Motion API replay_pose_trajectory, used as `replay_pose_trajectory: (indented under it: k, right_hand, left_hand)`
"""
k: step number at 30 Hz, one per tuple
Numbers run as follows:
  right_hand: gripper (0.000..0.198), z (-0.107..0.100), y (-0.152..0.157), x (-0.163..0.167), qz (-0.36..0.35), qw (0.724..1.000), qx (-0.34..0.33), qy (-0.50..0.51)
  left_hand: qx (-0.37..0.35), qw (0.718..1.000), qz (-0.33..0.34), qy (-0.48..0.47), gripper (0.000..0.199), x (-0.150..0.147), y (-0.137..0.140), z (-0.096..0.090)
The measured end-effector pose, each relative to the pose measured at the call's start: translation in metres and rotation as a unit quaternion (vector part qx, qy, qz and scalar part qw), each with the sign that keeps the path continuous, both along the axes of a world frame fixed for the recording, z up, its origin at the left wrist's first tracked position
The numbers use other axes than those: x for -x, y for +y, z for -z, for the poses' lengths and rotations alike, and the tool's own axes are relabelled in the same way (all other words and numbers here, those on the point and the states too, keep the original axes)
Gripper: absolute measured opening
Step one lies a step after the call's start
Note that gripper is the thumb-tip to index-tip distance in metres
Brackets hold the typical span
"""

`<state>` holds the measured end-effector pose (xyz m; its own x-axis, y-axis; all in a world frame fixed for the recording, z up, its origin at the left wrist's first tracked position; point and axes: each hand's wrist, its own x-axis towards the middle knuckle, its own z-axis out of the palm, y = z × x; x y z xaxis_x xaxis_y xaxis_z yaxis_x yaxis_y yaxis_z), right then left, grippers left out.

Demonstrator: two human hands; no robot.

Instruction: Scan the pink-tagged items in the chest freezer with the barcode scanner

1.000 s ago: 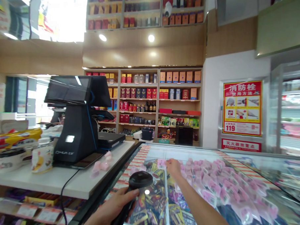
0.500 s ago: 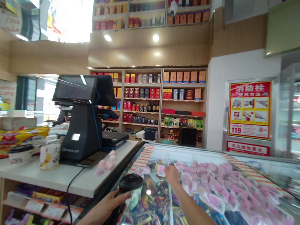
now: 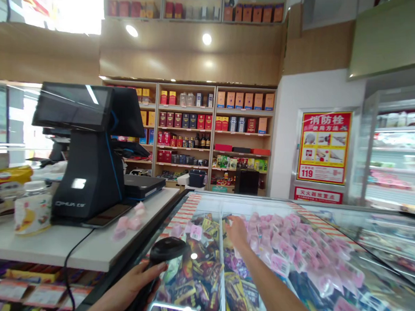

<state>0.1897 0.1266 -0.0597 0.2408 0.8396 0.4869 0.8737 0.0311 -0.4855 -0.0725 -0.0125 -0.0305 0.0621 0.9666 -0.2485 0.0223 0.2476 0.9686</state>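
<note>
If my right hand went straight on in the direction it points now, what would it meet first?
Probably the case's far rim; only glass seems to lie between that and the right hand, though depth is hard to judge.

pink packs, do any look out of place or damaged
A few pink packs sit on the counter by the register, apart from the main heap on the freezer, so they look astray. Any damage is too small to tell.

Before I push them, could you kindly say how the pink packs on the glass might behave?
The pink packs would probably slide readily, lying loose on shiny glass. Each is probably light, being small. Their overlapping pile may scatter when pushed.
</note>
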Motion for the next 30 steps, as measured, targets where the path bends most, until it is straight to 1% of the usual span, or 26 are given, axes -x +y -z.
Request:
replay_pose_trajectory:
  k: [1, 3, 4, 6, 9, 11, 14, 16, 18, 19, 20, 21, 22, 23, 25, 27, 30]
  right_hand:
    - [0.031, -0.003, -0.003, -0.017, 0.013, 1.0, 0.008, -0.01]
    - [0.03, -0.003, -0.009, -0.046, 0.022, 0.998, 0.053, -0.037]
    - [0.03, -0.002, -0.011, -0.058, 0.016, 0.996, 0.075, -0.055]
    - [0.033, 0.003, -0.015, -0.072, -0.022, 0.99, 0.104, -0.093]
    - [0.044, 0.01, -0.018, -0.077, -0.085, 0.98, 0.115, -0.139]
    - [0.049, 0.011, -0.019, -0.074, -0.111, 0.974, 0.12, -0.155]
    - [0.048, 0.007, -0.021, -0.072, -0.117, 0.968, 0.137, -0.176]
    - [0.042, 0.003, -0.022, -0.073, -0.096, 0.969, 0.136, -0.182]
    - [0.036, -0.001, -0.022, -0.074, -0.053, 0.983, 0.099, -0.144]
    - [0.034, -0.003, -0.022, -0.073, -0.031, 0.993, 0.068, -0.094]
    - [0.031, -0.005, -0.022, -0.071, -0.017, 0.999, 0.037, -0.023]
    - [0.029, -0.006, -0.023, -0.068, -0.017, 0.998, 0.013, 0.065]
    - [0.03, -0.007, -0.023, -0.063, -0.033, 0.986, 0.0, 0.161]
    - [0.033, -0.008, -0.023, -0.056, -0.062, 0.965, 0.001, 0.256]
    - [0.04, -0.008, -0.024, -0.041, -0.131, 0.903, 0.032, 0.408]
    - [0.041, -0.006, -0.025, -0.025, -0.177, 0.842, 0.062, 0.505]
    - [0.031, -0.003, -0.026, -0.005, -0.21, 0.752, 0.082, 0.62]
  left_hand:
    - [0.002, 1.0, 0.001, -0.001, 0.043, -0.002, 0.0, 0.0]
    - [0.001, 1.0, 0.004, -0.003, 0.041, -0.004, -0.001, -0.001]
    - [0.0, 1.0, 0.006, -0.003, 0.041, -0.005, -0.002, -0.001]
    - [-0.002, 1.0, 0.015, -0.003, 0.039, -0.007, -0.003, -0.002]
    - [-0.001, 1.0, 0.025, 0.001, 0.039, -0.008, -0.004, -0.002]
    - [-0.004, 1.0, 0.024, 0.008, 0.039, -0.009, -0.005, -0.003]
    - [-0.019, 0.999, 0.029, 0.014, 0.038, -0.013, -0.007, -0.006]
    - [-0.025, 0.999, 0.033, 0.007, 0.036, -0.017, -0.009, -0.009]
    - [-0.025, 0.999, 0.037, -0.003, 0.036, -0.021, -0.01, -0.011]
    - [-0.025, 0.999, 0.041, -0.008, 0.035, -0.023, -0.01, -0.012]
    - [-0.024, 0.998, 0.048, -0.014, 0.035, -0.024, -0.01, -0.013]
    - [-0.025, 0.998, 0.054, -0.02, 0.035, -0.026, -0.01, -0.014]
    - [-0.025, 0.998, 0.058, -0.026, 0.035, -0.027, -0.009, -0.014]
    - [-0.025, 0.997, 0.061, -0.031, 0.035, -0.029, -0.009, -0.014]
    - [-0.024, 0.996, 0.071, -0.039, 0.034, -0.031, -0.009, -0.015]
    - [-0.02, 0.995, 0.089, -0.044, 0.033, -0.034, -0.01, -0.016]
    - [-0.024, 0.993, 0.109, -0.038, 0.033, -0.035, -0.013, -0.018]
